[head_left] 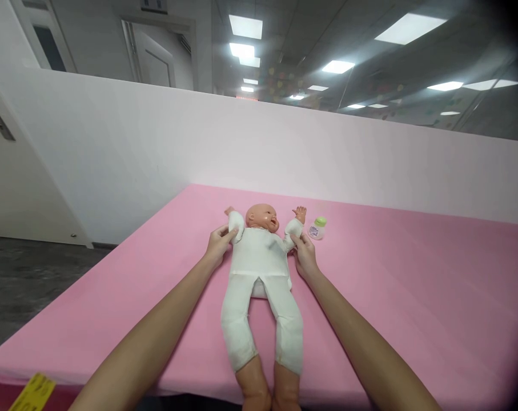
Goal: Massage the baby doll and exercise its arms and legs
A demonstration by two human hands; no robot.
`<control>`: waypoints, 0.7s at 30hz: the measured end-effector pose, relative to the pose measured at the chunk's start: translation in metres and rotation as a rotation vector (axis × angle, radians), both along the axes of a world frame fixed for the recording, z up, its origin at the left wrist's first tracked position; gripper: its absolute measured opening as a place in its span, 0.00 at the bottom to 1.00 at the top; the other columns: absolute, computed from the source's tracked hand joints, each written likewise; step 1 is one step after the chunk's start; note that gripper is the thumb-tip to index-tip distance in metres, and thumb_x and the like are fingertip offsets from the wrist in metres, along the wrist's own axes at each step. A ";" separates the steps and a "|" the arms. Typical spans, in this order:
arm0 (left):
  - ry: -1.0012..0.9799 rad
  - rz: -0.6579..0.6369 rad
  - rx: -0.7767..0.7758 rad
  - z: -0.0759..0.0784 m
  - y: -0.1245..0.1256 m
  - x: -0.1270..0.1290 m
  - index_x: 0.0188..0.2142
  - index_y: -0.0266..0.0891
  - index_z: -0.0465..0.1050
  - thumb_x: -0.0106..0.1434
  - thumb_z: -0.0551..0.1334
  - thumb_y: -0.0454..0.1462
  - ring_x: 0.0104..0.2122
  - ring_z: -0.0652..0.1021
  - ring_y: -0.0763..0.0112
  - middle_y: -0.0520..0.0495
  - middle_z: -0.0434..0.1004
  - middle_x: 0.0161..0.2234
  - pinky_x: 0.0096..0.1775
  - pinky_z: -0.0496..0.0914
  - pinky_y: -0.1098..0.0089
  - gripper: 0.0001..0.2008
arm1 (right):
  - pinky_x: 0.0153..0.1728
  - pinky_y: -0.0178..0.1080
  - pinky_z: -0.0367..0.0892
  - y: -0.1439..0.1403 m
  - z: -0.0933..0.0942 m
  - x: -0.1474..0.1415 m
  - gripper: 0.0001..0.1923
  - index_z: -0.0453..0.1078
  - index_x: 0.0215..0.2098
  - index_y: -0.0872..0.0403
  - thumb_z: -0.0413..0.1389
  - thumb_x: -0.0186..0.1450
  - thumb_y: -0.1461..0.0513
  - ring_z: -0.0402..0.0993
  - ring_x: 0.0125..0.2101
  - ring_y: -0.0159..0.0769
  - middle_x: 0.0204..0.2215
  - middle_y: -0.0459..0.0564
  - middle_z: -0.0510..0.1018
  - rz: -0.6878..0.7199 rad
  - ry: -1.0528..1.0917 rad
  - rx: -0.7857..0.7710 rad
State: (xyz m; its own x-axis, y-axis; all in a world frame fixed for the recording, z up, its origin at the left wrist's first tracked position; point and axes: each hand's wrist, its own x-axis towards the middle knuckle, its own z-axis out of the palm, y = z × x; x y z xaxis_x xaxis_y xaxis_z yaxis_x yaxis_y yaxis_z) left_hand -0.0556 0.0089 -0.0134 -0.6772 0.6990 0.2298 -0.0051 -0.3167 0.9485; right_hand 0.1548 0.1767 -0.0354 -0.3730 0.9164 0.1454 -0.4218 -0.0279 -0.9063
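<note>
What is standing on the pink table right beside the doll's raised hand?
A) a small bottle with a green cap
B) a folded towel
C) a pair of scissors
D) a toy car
A: a small bottle with a green cap stands upright on the pink table, just right of the doll, whose arms the left hand and right hand hold.

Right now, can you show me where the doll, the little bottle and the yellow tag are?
doll [261, 260], head view, on its white chest.
little bottle [317, 228], head view, on its clear body under the green cap.
yellow tag [33, 393], head view, on its flat face at the table's near left edge.
</note>
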 end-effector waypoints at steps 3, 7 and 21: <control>0.025 -0.002 0.024 0.001 0.001 0.000 0.37 0.38 0.81 0.51 0.74 0.44 0.37 0.77 0.64 0.43 0.81 0.39 0.38 0.69 0.69 0.16 | 0.27 0.36 0.64 -0.001 0.000 0.001 0.13 0.70 0.30 0.49 0.69 0.52 0.57 0.69 0.27 0.32 0.27 0.40 0.74 -0.001 0.039 0.030; 0.013 0.011 -0.006 -0.001 0.001 -0.001 0.36 0.38 0.82 0.49 0.73 0.40 0.38 0.77 0.62 0.43 0.82 0.39 0.39 0.69 0.68 0.15 | 0.27 0.36 0.65 -0.001 -0.001 0.000 0.12 0.69 0.29 0.50 0.67 0.54 0.56 0.70 0.27 0.32 0.28 0.42 0.76 0.029 0.019 0.060; 0.012 -0.007 -0.008 0.001 -0.001 0.001 0.37 0.36 0.82 0.52 0.75 0.51 0.37 0.77 0.63 0.41 0.81 0.38 0.37 0.68 0.69 0.22 | 0.22 0.35 0.62 0.002 -0.003 -0.001 0.18 0.72 0.36 0.49 0.70 0.53 0.52 0.67 0.24 0.32 0.25 0.41 0.75 -0.009 -0.026 -0.010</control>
